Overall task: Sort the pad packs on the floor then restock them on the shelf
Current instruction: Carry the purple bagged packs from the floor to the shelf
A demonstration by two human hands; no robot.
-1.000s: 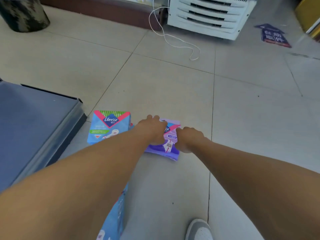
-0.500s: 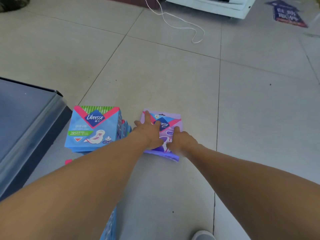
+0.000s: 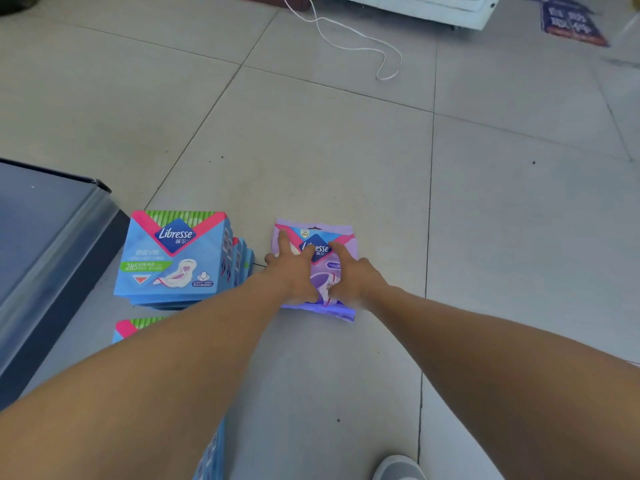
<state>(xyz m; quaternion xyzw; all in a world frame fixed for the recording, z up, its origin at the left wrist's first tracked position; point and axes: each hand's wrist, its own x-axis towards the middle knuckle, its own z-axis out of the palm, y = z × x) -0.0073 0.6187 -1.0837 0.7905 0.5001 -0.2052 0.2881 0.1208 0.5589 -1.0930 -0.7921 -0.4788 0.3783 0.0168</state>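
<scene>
We see a floor (image 3: 346, 161) of large pale square tiles with thin dark grout lines, matte and lightly speckled. At the left edge runs a dark grey shelf (image 3: 41, 244), flat-topped, with a smooth translucent strip along its front lip. Beside it sits a stack of blue packs (image 3: 173, 258) — flat, square, glossy, each with a pink V and a green striped top edge; the lower ones are fanned out to the right. Another blue pack (image 3: 135, 327) of the same kind peeks out just below the stack, mostly hidden by the forearm.

Near the stack, though apart from it, the purple pack (image 3: 322, 268) lies flat on the tile — soft, shiny film with a crinkled lower seam. Our left hand (image 3: 294, 271) rests on its left half, fingers straight and spread. Our right hand (image 3: 353, 275) presses the right half, fingers extended.

A thin white cord (image 3: 349, 32) loops across the far tiles, and a grey shoe toe (image 3: 398, 467) shows at the bottom.
</scene>
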